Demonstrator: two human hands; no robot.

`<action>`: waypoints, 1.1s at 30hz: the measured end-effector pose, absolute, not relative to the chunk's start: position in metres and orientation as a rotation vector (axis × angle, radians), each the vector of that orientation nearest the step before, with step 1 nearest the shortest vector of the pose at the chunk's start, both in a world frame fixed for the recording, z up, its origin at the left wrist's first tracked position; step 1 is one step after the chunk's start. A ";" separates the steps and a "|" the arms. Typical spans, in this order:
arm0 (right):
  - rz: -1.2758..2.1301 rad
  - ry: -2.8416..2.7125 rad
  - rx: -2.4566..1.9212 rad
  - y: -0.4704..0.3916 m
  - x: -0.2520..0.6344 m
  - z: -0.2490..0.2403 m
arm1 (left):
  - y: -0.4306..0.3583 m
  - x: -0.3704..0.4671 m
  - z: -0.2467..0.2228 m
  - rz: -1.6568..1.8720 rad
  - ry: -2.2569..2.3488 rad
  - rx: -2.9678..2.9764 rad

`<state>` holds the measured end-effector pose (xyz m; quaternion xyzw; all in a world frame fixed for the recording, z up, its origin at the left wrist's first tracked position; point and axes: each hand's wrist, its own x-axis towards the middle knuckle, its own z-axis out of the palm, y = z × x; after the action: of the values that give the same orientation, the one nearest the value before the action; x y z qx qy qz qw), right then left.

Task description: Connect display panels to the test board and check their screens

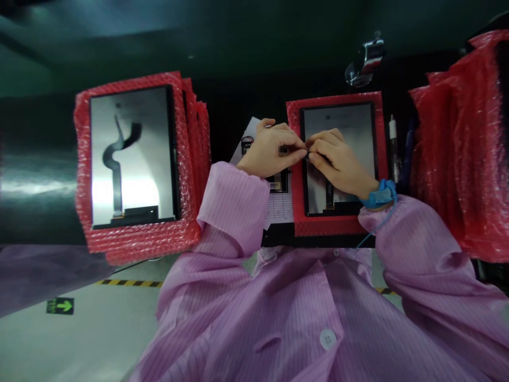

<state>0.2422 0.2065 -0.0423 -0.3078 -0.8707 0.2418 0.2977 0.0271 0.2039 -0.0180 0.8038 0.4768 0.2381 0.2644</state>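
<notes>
A display panel (pixel 360 138) lies on a red bubble-wrap sheet (pixel 334 227) in front of me. Its dark ribbon cable (pixel 330 195) runs up from the lower edge and goes out of sight beneath my right hand (pixel 338 162). That hand is closed, its thumb and fingers pinched at the cable's end over the panel's left side. My left hand (pixel 276 148) meets it there, thumb and forefinger pressed together on a small dark piece I cannot make out. Under my left hand, partly hidden, is a dark circuit device (pixel 280 183) on a printed paper sheet (pixel 278 208).
At left, another display panel (pixel 153 138) with a curled ribbon cable tops a stack of red bubble-wrap (pixel 191 196). More red bubble-wrap bags (pixel 457 175) stand at right. Between are a white pen (pixel 393 143) and a blue pen (pixel 408 148). A shiny metal fixture (pixel 369 57) sits behind.
</notes>
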 end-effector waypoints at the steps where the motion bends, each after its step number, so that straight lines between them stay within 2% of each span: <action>1: 0.637 -2.315 -0.822 0.206 0.242 -0.042 | 0.203 0.029 -0.019 0.649 1.297 2.168; 8: 0.632 -2.298 -0.859 0.206 0.239 -0.044 | 0.208 0.030 -0.026 0.720 1.339 2.238; 11: 0.636 -2.256 -0.894 0.205 0.239 -0.042 | 0.190 0.022 -0.020 0.975 1.493 2.252; 14: 0.653 -2.160 -0.910 0.203 0.239 -0.038 | 0.148 0.020 -0.019 1.239 1.840 2.116; 18: 0.648 -2.015 -0.972 0.200 0.240 -0.033 | 0.093 0.033 -0.040 0.956 2.007 2.283; 23: 0.567 -1.900 -1.042 0.197 0.245 -0.030 | 0.080 0.042 -0.066 0.700 2.053 2.355; 33: 0.348 -1.854 -1.300 0.197 0.267 -0.026 | 0.079 0.041 -0.069 0.674 2.075 2.353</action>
<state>0.2669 0.1970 -0.0262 -0.5169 -0.7371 0.1382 0.4128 0.0409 0.0785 -0.0693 0.7330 0.6462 0.2098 -0.0336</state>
